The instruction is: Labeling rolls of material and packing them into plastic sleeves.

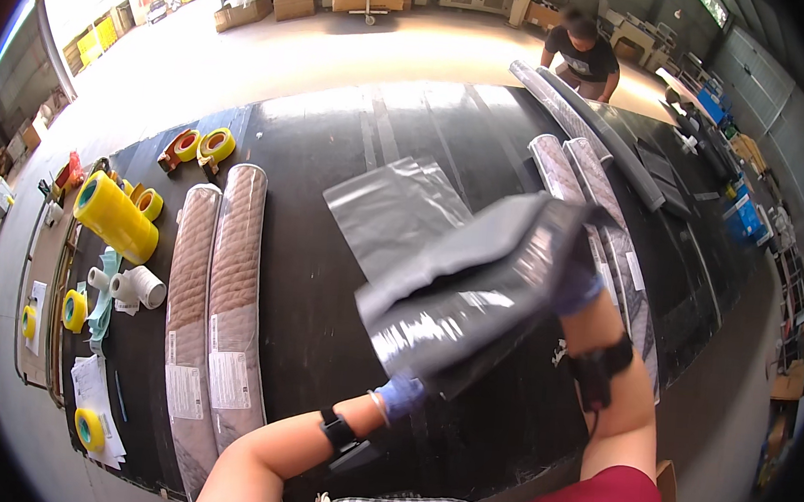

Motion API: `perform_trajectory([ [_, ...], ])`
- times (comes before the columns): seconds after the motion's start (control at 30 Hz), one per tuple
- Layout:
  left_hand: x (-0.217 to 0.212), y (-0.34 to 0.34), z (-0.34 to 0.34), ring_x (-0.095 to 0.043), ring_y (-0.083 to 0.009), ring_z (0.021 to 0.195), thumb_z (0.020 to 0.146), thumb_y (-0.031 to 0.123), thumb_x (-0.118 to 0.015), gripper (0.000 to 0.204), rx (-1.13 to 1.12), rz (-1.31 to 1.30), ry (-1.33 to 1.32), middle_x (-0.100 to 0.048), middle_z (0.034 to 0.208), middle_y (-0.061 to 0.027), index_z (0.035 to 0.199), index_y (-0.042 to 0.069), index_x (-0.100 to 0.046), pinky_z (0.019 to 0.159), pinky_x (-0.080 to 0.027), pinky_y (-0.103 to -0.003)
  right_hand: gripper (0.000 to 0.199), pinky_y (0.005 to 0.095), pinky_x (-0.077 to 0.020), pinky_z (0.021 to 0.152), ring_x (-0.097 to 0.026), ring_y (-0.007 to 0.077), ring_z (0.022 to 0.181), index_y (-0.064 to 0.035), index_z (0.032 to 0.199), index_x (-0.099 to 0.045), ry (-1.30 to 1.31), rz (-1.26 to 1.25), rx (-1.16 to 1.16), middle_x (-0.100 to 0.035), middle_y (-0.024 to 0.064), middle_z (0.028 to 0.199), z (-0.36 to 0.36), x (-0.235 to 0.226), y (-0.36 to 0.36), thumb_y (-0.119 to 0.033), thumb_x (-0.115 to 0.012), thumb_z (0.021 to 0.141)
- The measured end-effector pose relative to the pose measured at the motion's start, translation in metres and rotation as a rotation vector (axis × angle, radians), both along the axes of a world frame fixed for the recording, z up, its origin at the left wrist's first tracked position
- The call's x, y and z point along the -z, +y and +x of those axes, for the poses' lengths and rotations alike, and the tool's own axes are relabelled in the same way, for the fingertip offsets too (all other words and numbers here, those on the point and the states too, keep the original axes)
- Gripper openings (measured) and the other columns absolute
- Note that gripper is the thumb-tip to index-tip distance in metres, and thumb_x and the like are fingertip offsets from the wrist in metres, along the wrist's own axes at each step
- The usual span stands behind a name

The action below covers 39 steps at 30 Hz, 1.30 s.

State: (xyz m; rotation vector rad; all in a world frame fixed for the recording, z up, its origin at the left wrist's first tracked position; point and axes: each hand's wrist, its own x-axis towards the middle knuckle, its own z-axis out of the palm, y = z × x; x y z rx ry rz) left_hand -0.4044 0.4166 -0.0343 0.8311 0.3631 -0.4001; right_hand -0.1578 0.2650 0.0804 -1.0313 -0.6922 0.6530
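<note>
A shiny dark grey plastic bag (473, 304) is held up over the black table, blurred and partly folded. My left hand (402, 397), in a blue glove, closes on its near lower edge. At the bag's right end is my right hand (580, 291), also gloved in blue; it grips the plastic there, its fingers mostly hidden by the bag and smeared. Beyond the raised bag, more flat grey plastic bags (396, 208) lie on the table. Two rolled quilted pieces in clear wrap (237, 304) lie left of my left hand, and two similar rolls (622, 235) lie beside my right hand.
Yellow tape rolls (117, 216), white rolls (142, 285), papers (98, 397) and a pen (120, 397) sit along the table's left side. Long grey-wrapped rolls (609, 140) lie at the far right, near another person (582, 58). Cardboard boxes (294, 2) stand on the far floor.
</note>
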Motion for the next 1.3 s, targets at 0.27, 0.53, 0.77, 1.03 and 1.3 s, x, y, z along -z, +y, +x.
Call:
perform_trajectory([
  [0.27,0.050,0.050,-0.034,-0.065,-0.0218,0.099,0.100,0.026,-0.057,0.034,-0.148,0.004,0.335,-0.063,0.120,-0.0069,0.129,0.009,-0.053,0.089,-0.055,-0.042,0.091,0.0495,-0.0399,0.109,-0.046,0.0424,0.133,-0.0138,0.142,-0.047,-1.269,-0.661,-0.019,-0.050,0.0197,0.141,-0.062,0.082,0.000,-0.060,-0.079,0.071],
  [0.53,0.053,0.040,-0.062,-0.060,-0.0166,0.095,0.097,0.023,-0.063,0.032,-0.026,0.040,0.382,-0.060,0.108,-0.0048,0.123,0.008,-0.054,0.081,-0.055,-0.036,0.061,0.0470,-0.0457,0.094,-0.057,0.0311,0.111,-0.0205,0.133,-0.058,-1.287,-1.012,-0.347,-0.058,0.0109,0.118,-0.199,0.123,-0.116,-0.030,-0.076,0.074],
  [0.77,0.044,0.034,-0.093,-0.059,-0.0139,0.074,0.101,0.028,-0.056,0.033,-0.317,0.456,0.356,-0.059,0.098,-0.0071,0.128,0.009,-0.049,0.068,-0.055,-0.027,0.031,0.0419,-0.0536,0.083,-0.066,0.0336,0.092,-0.0108,0.105,-0.069,-0.695,-0.796,-0.728,-0.067,0.0139,0.094,-0.168,0.060,-0.092,-0.030,-0.070,0.081],
  [1.03,0.032,0.042,-0.153,-0.061,-0.0267,0.103,0.099,0.033,-0.058,0.042,-0.620,0.281,0.529,-0.057,0.124,-0.0164,0.134,0.011,-0.046,0.089,-0.055,-0.043,0.083,0.0484,-0.0410,0.100,-0.048,0.0321,0.124,-0.0102,0.139,-0.045,-1.537,-1.121,0.217,-0.052,0.0136,0.132,-0.096,0.039,-0.017,-0.046,-0.080,0.072],
  [1.3,0.038,-0.002,-0.182,-0.052,-0.0385,0.127,0.098,0.030,-0.061,0.058,-0.322,-0.178,0.365,-0.051,0.140,-0.0240,0.143,-0.001,-0.040,0.109,-0.045,-0.050,0.068,0.0437,-0.0495,0.096,-0.058,0.0357,0.119,-0.0030,0.134,-0.056,-1.137,-1.342,-0.331,-0.060,0.0191,0.131,-0.205,0.115,-0.050,-0.042,-0.073,0.081],
])
